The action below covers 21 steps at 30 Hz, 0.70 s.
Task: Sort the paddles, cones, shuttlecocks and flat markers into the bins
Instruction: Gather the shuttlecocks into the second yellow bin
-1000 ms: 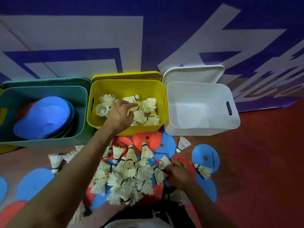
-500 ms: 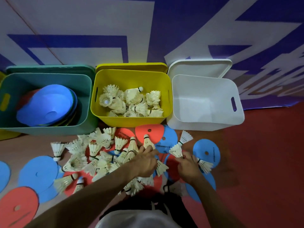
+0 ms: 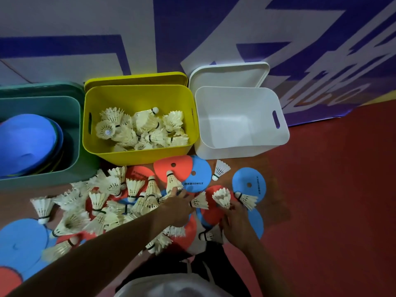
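Many white feather shuttlecocks (image 3: 132, 186) lie heaped on the floor over orange and blue flat markers (image 3: 248, 184). My left hand (image 3: 177, 207) reaches into the right side of the heap and its fingers curl round a shuttlecock (image 3: 200, 201) at the cork end. My right hand (image 3: 234, 220) pinches another shuttlecock (image 3: 221, 197), feathers up, with one more shuttlecock (image 3: 247, 200) at its fingertips. The yellow bin (image 3: 139, 97) holds several shuttlecocks. The teal bin (image 3: 78, 125) holds stacked blue flat markers. No paddles or cones are in view.
A white bin (image 3: 235, 103) with nothing in it stands right of the yellow one, all three against a blue and white wall banner. One shuttlecock (image 3: 221, 169) lies alone before the white bin. More blue markers (image 3: 21, 239) lie at the left. Red floor stretches to the right.
My left hand left the yellow bin and came down to the heap on the floor. My right hand picked up a shuttlecock near the orange marker.
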Motion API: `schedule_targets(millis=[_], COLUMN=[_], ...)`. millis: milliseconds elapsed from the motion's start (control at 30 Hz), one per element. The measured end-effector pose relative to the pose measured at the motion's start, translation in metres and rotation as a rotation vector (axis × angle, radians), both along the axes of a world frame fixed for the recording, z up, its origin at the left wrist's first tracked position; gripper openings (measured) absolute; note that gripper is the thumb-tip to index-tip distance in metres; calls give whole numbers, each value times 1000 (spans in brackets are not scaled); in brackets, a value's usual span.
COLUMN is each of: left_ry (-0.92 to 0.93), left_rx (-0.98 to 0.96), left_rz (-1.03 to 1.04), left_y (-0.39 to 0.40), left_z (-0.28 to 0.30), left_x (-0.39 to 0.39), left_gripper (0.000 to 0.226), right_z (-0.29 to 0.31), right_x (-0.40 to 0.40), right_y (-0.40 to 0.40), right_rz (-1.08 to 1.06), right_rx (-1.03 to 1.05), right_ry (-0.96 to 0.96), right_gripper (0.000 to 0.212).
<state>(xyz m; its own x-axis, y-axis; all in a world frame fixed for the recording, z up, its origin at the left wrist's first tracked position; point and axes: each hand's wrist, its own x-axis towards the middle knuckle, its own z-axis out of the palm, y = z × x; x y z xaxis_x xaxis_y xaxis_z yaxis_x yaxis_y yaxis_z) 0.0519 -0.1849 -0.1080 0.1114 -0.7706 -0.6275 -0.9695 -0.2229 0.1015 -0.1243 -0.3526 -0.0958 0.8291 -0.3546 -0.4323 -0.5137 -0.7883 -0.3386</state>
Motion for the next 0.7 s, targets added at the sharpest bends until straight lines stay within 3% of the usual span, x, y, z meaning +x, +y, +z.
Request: schedule_targets(millis=[200, 400, 500, 700], left_ry=[89, 252, 303, 250], left_rx=[-252, -495, -650, -819], left_rz=[248, 578, 721, 972], left_y=[4, 47, 75, 138], left_z=[30, 76, 101, 140], left_x=[5, 37, 52, 78], left_gripper=[34, 51, 43, 36], right_z=[38, 94, 116, 120], right_x=[29, 97, 144, 248], right_y=[3, 12, 25, 53], right_rz=[-48, -2, 64, 235], right_rx=[31, 46, 70, 59], right_ry=[-178, -379, -477, -380], right_gripper=[58, 48, 44, 45])
